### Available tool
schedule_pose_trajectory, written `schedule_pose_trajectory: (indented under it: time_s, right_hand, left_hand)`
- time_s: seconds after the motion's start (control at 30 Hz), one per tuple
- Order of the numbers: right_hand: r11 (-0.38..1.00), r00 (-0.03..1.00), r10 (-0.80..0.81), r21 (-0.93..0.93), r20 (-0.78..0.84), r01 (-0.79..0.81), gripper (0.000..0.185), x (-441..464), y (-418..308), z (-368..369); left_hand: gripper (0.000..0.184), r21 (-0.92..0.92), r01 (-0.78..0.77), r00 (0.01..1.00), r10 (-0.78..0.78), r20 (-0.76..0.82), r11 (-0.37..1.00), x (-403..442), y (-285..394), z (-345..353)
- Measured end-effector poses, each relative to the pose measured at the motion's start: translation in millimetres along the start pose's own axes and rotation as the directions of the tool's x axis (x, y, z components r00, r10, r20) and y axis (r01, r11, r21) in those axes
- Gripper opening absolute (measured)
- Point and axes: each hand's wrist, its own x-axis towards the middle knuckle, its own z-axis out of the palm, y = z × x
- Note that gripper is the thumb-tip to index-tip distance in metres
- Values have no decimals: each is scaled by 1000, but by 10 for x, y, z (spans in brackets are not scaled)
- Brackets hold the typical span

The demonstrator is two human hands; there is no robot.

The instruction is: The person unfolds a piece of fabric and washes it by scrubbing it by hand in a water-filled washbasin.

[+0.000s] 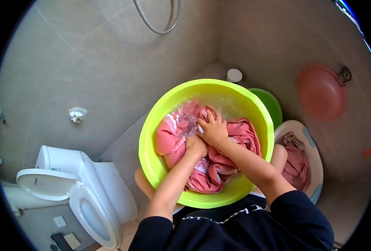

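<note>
A lime-green basin (152,184) holds water and a wet pink cloth (170,142) with white patches, bunched around the inside. My left hand (196,146) is closed on a fold near the middle, its fingertips buried in the fabric. Just right of it and slightly higher, my right hand (214,129) lies on the cloth with fingers spread and pointing away from me. Water (188,119) splashes and bubbles beside both hands, at the upper left of the cloth. Cloth hides the basin's bottom.
Right of the basin stands a beige laundry tub (317,161) with pink and patterned clothes. Behind are a green basin (273,106) and a white-lidded container (234,75). A pink basin (321,93) hangs on the wall. A toilet (95,209) is at left, a shower hose (160,31) above.
</note>
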Motion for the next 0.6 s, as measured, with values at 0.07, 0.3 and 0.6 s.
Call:
schedule_pose_trajectory:
  time_s: [0.07,0.3,0.6]
  right_hand:
    - [984,950,74,133,302,-119,51,226,139,200]
    - [946,968,7,313,249,-87,53,631,583,308]
    - [983,941,-143,153,306,99,53,-127,396,-729]
  left_hand:
    - [50,-224,57,992,-29,125,973,-39,-20,-74]
    - [48,-566,36,994,28,104,824,61,-3,261]
    - [46,-521,-170,980,199,0,837,230,-67,295]
